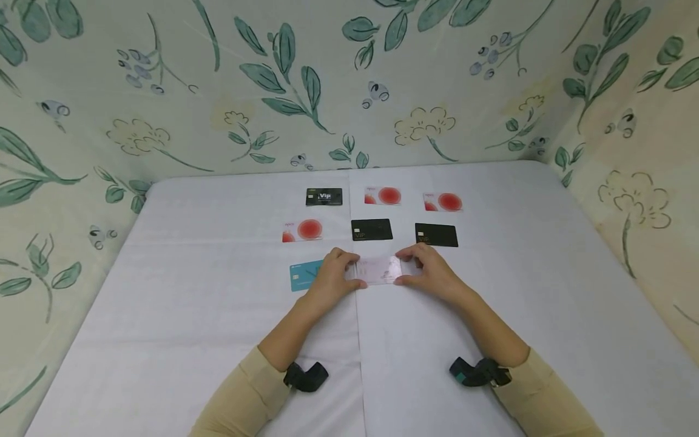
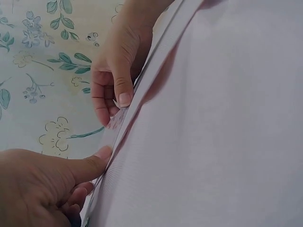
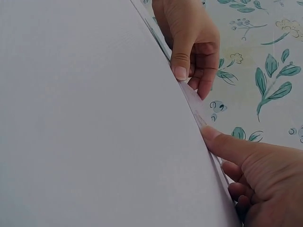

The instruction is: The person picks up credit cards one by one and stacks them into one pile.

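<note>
2 hands pinching pale pink card, blue card at left

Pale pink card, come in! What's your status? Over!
Left hand, right hand: fingers pinching opposite ends. Pale pink card: between them, middle uncovered. Blue card partly hidden by left hand; nothing visibly blocking. Over.

I face a table covered in white, with a straight crease running away from me near its middle. Behind it I see a pale back wall patterned with green leaves, yellow flowers and bluish berries. The same print surrounds me on the left wall and right wall, the right one looking warmer, more peach, to me in the soft light
</note>
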`<state>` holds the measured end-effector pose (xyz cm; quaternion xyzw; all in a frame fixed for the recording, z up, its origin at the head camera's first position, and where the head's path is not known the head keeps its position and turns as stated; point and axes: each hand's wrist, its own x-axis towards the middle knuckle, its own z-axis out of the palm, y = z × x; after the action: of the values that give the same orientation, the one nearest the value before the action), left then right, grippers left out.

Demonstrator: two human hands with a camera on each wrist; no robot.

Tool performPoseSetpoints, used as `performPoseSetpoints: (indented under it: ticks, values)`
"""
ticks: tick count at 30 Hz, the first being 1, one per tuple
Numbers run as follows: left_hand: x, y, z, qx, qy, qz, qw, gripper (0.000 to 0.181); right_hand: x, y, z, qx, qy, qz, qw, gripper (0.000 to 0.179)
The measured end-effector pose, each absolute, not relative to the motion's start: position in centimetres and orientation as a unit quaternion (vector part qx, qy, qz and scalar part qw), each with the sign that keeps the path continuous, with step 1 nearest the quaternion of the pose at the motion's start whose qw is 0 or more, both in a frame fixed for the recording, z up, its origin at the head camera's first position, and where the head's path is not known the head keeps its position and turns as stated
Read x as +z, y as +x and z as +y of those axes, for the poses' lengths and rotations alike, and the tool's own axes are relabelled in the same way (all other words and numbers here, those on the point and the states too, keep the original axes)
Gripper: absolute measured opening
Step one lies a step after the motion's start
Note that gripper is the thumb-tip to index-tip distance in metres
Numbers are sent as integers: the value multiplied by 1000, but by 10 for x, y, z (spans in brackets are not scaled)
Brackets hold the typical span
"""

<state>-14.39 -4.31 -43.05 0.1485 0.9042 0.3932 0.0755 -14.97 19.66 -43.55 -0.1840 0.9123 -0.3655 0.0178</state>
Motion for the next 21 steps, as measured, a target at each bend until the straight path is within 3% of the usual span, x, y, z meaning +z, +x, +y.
performPoseSetpoints:
  ticks: [9,21]
  values:
    - [-430,-144,-39,424,136,892,72,53,-433,-145,193,-411,-129,901,43,54]
    - [-426,-134,-42,400,145,901,81,59,-431,-139,193,-392,-170,903,44,58]
